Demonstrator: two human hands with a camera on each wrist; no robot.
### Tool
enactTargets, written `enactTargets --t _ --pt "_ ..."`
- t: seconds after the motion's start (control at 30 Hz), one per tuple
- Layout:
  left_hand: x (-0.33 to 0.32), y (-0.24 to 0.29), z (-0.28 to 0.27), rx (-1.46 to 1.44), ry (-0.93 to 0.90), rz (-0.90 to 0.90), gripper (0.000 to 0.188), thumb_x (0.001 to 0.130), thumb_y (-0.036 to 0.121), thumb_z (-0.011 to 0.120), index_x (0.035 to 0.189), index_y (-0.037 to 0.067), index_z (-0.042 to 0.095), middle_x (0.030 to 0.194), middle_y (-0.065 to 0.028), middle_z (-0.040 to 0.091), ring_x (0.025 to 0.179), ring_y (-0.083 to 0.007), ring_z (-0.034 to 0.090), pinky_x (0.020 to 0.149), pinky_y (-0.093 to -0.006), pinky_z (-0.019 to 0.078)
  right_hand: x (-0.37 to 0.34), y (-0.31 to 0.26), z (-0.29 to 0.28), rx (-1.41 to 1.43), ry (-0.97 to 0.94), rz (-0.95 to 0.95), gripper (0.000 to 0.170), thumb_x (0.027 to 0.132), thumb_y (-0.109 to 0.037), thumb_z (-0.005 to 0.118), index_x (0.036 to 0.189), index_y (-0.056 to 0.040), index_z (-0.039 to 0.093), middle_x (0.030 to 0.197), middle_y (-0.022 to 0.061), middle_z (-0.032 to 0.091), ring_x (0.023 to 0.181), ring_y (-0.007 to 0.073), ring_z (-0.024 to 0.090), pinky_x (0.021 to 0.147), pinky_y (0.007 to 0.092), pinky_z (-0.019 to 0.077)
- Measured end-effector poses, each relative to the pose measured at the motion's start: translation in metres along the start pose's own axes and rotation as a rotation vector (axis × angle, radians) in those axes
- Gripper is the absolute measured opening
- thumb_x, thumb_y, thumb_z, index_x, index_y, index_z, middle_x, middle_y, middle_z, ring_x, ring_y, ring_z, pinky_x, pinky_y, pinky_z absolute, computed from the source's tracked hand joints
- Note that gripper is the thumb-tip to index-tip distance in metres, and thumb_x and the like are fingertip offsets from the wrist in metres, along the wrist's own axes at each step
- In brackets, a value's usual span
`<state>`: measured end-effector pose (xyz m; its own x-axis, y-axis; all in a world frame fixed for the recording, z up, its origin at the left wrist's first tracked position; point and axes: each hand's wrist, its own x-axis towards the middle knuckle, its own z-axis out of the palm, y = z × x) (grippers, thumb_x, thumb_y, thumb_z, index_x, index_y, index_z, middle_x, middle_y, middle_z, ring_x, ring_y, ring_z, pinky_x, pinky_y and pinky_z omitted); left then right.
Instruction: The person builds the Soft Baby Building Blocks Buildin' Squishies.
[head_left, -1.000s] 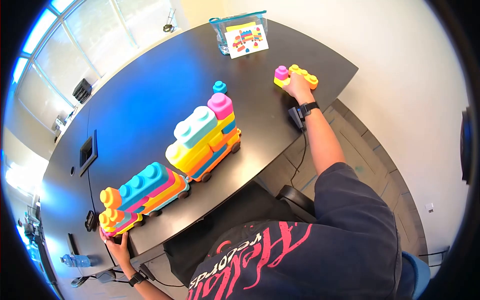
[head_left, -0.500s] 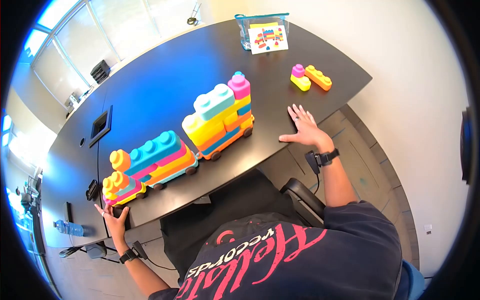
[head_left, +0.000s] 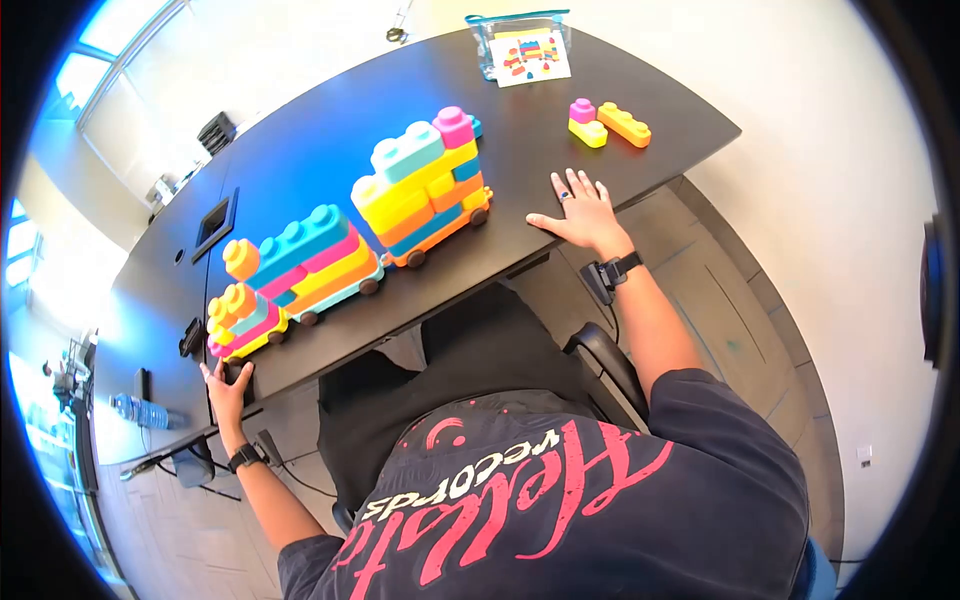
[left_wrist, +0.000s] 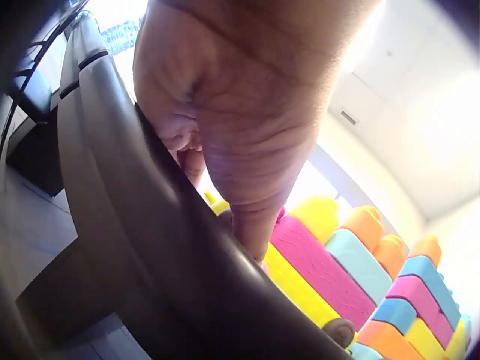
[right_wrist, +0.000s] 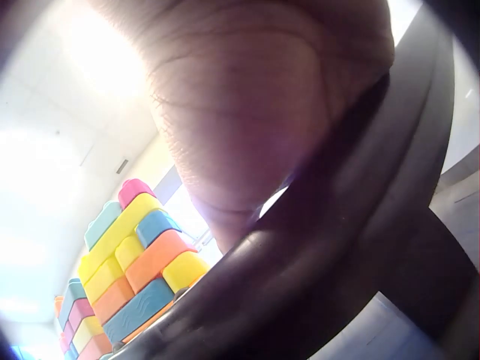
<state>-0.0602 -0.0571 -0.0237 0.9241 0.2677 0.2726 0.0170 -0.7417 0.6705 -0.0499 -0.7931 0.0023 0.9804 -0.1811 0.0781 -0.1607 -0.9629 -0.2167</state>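
Note:
A toy train of big colourful blocks stands on the dark table point(head_left: 330, 130) in three wheeled cars joined in a row. My left hand point(head_left: 228, 395) rests at the table edge, thumb and fingers spread, right beside the small front car point(head_left: 245, 325). In the left wrist view the thumb overlaps the yellow base of that car point(left_wrist: 300, 289). Behind it come the middle car point(head_left: 315, 260) and the tall rear car point(head_left: 420, 200). With fingers spread, my right hand point(head_left: 585, 215) lies palm down near the edge, right of the rear car, holding nothing.
Beyond my right hand lie a pink-and-yellow block pair point(head_left: 586, 125) and a long orange-yellow block point(head_left: 625, 124). A blue block point(head_left: 476, 127) peeks out behind the rear car. A clear pouch with a picture card point(head_left: 530, 58) stands farther back. A water bottle point(head_left: 140, 410) is at left.
My right hand let go of the yellow blocks at the far right and came back to the table edge, fingers spread. The left hand stayed by the front car. The head view shifted.

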Motion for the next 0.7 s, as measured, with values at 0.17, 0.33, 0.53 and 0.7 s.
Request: enactTargets --t 0.17,0.33,0.53,0.7 --pt "-0.01 0.008 -0.006 0.13 0.02 0.018 0.096 0.077 0.042 0.094 0.147 -0.011 0.055 0.162 -0.0371 0.036 0.144 -0.0381 0.051 0.12 -0.042 0.0411 0.003 0.001 0.006 -0.045 0.062 -0.014 0.118 0.086 -0.091 0.048 0.167 -0.0074 0.031 0.174 0.0218 0.025 0.163 0.0362 0.019 0.13 0.054 0.0138" --pt "-0.018 0.005 -0.015 0.193 0.001 0.058 0.099 0.076 0.053 0.092 0.144 -0.011 0.058 0.155 -0.0292 0.05 0.143 -0.0368 0.052 0.12 -0.0418 0.0406 0.007 -0.001 0.009 -0.12 0.061 -0.014 0.112 0.089 -0.088 0.047 0.167 -0.0089 0.032 0.173 0.0198 0.028 0.162 0.0351 0.021 0.129 0.0559 0.0156" --pt "-0.034 0.021 -0.013 0.223 0.033 0.043 0.099 0.077 0.053 0.092 0.143 -0.012 0.057 0.151 -0.0261 0.054 0.141 -0.0327 0.054 0.119 -0.0396 0.0419 0.022 0.011 0.021 -0.126 0.059 -0.008 0.104 0.093 -0.083 0.05 0.168 -0.0149 0.03 0.175 0.0171 0.026 0.162 0.033 0.021 0.129 0.0565 0.0148" --pt "-0.036 0.024 -0.011 0.202 0.051 0.03 0.103 0.075 0.051 0.094 0.145 -0.013 0.054 0.153 -0.0263 0.053 0.143 -0.0338 0.052 0.12 -0.04 0.0408 0.029 0.02 0.025 -0.136 0.034 -0.015 0.101 0.094 -0.081 0.05 0.17 -0.0174 0.027 0.176 0.0162 0.023 0.163 0.0327 0.019 0.129 0.0579 0.0128"
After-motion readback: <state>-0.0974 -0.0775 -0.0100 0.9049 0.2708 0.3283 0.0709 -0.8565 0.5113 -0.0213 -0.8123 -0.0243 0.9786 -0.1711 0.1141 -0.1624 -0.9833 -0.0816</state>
